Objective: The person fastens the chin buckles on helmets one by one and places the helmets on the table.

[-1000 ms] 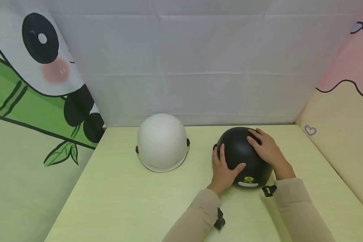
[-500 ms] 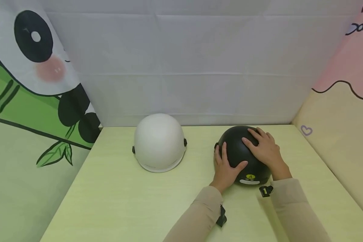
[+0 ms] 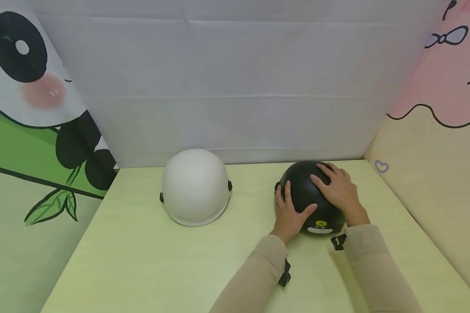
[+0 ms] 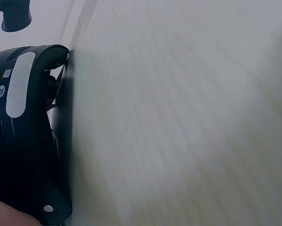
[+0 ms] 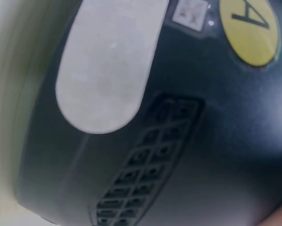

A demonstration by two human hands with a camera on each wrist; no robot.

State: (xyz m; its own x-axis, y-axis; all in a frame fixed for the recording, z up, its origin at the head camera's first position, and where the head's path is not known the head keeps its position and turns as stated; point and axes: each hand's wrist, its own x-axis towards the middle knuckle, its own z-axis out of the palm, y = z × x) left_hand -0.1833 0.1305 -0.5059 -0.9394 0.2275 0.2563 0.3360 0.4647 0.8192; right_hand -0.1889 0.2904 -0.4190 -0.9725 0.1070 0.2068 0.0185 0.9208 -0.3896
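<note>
Helmet: black helmet is sitting dome-up on the table, between the 2 hands.
Left hand: left hand is cupping its left side, fingers spread and bent over the shell.
Right hand: right hand is lying on top, fingers wide and curving with the dome.
Neighbour: white helmet is resting well apart, left of the left hand.
Strap: black buckle is lying just beside the right sleeve.
</note>
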